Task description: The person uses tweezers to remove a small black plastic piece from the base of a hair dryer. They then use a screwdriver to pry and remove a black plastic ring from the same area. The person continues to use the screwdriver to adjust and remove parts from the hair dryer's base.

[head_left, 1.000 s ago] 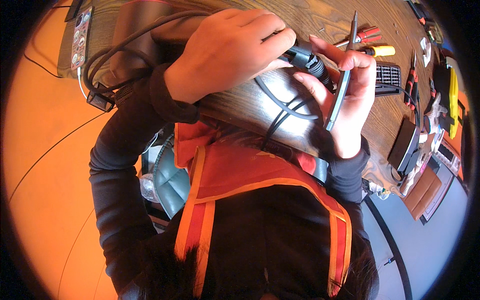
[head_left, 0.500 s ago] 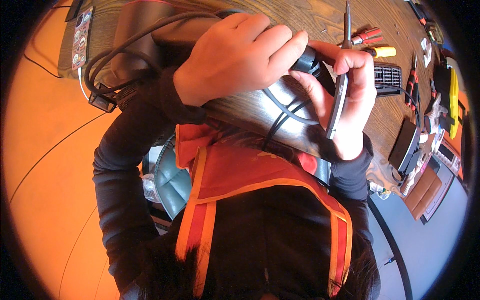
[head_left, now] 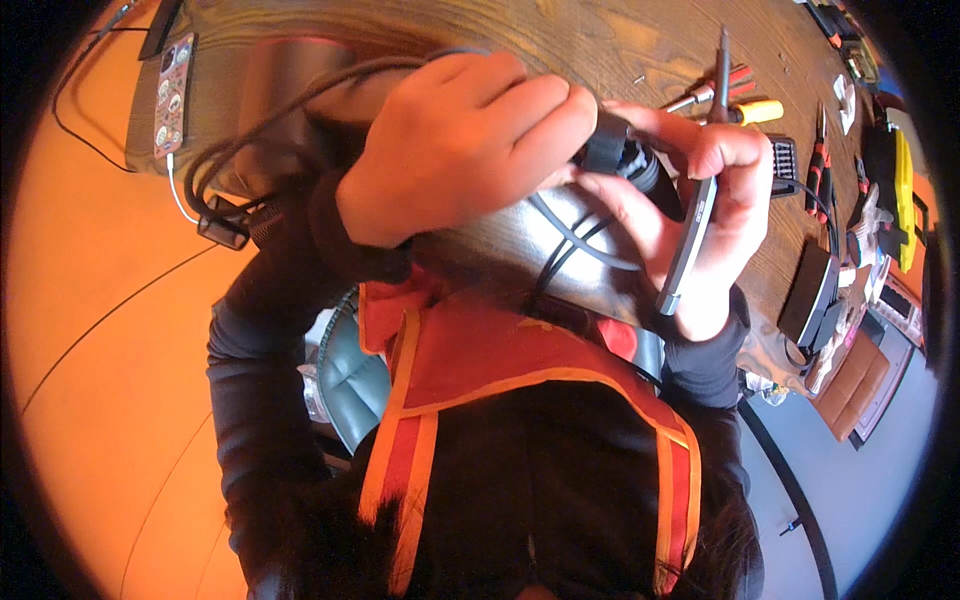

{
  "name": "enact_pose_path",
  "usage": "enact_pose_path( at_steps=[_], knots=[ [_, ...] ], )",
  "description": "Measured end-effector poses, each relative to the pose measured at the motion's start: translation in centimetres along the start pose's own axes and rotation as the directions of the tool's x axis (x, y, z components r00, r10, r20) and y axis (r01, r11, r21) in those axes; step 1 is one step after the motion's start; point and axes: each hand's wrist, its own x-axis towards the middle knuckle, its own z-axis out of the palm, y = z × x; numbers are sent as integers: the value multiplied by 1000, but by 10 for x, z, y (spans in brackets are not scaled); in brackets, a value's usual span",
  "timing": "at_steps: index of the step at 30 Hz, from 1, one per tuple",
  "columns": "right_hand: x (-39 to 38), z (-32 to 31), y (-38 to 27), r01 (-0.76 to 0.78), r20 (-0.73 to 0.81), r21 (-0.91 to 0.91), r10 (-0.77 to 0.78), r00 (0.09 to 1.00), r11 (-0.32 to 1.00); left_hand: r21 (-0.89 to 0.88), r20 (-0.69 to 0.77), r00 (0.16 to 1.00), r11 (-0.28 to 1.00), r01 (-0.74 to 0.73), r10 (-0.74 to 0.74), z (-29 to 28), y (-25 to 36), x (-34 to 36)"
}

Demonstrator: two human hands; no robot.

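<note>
My left hand (head_left: pixel 470 150) is closed, palm down, with its fingertips on a black cylindrical part (head_left: pixel 606 146); the hand hides much of what it grips. My right hand (head_left: pixel 725 210) meets it from the right, thumb and fingers around the other end of the same black part. Tucked between that hand's fingers is a slim grey precision screwdriver (head_left: pixel 690 245), its tip pointing away from me. Below the hands, thin dark cables (head_left: pixel 572 250) hang over a shiny surface. A thicker black cable (head_left: pixel 300 95) loops behind my left wrist.
On the wooden table (head_left: pixel 590 35) lie red-handled tools (head_left: pixel 738 76), a yellow-handled screwdriver (head_left: pixel 760 111), a bit case (head_left: pixel 783 165) and pliers (head_left: pixel 820 180). A phone (head_left: pixel 174 95) with a white cable is at far left. A black box (head_left: pixel 810 292) stands at right.
Both hands sit slightly lower in view, along with the black part. The screwdriver has shifted right and leans a little more. Both hands keep their hold.
</note>
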Motion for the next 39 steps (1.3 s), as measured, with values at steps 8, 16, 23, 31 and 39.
enact_pose_path(
  at_steps=[8, 16, 23, 31, 39],
  knots=[
    [-2, 0, -4, -67, -16, 90, 69, 997, 994, -11, -9, 1000, 1000, -8, 8, -3, 2, -1],
    [-4, -9, -7, -111, 68, 228, 98, 993, 967, 5, -103, 993, 999, -50, 50, 3, -3, -2],
    [-13, -21, -25, -374, 41, 337, 384, 923, 864, 23, -125, 989, 997, -72, 75, 2, -5, -5],
    [-20, -14, -18, -329, 70, 222, 321, 944, 918, 281, -204, 967, 955, -92, 153, 12, 21, -12],
    [-34, -10, -22, -535, 267, 177, 483, 834, 826, 277, -227, 964, 958, -73, 139, 13, 30, -24]
  ],
)
